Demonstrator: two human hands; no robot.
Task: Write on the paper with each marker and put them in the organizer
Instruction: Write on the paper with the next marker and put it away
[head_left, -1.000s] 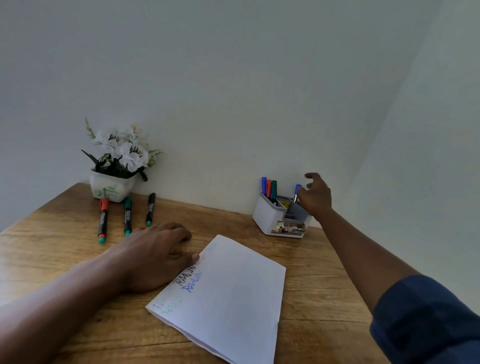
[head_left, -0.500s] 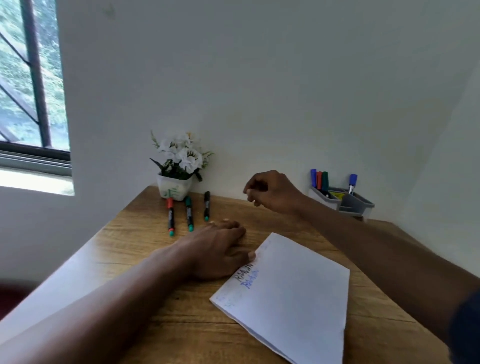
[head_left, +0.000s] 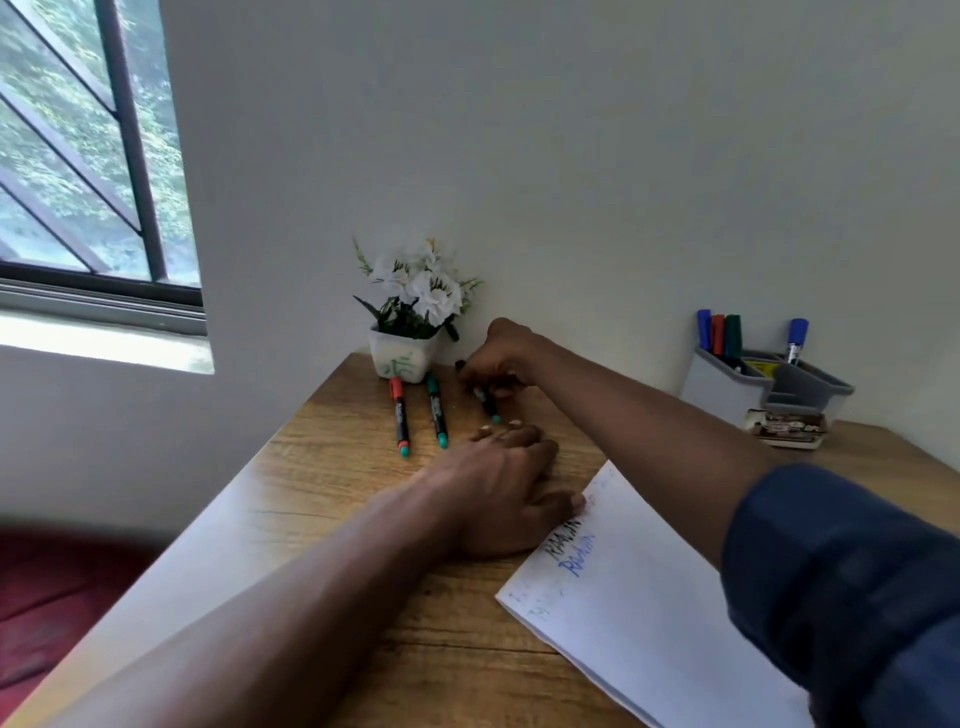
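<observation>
From the head camera I see my right hand (head_left: 501, 358) stretched across the wooden worktop (head_left: 332, 467) toward the far edge, its fingers curled down and pinched around the black-capped marker (head_left: 485, 402), which lies at a slant with its teal end pointing back toward me; I cannot tell whether the marker is lifted off the wood or resting on it. My left hand (head_left: 498, 493) lies flat, palm down, fingers spread loosely and gripping nothing, its thumb touching the upper left corner of the paper (head_left: 649, 613). The paper lies at an angle on the near right part of the worktop, with a black word and a blue word written near that corner and fainter marks nearer its left corner. Just left of the right hand, the red-capped marker (head_left: 400, 415) and the green-capped marker (head_left: 436, 410) lie side by side, close but apart, their caps near the white flower pot (head_left: 402, 358) that stands against the wall. Well apart to the right, the grey organizer (head_left: 727, 387) stands at the back of the worktop by the wall, holding a blue, a red and a green marker upright together in its tall left compartment and another blue marker (head_left: 795, 340) upright in a compartment farther right. A window (head_left: 78, 156) fills the upper left.
</observation>
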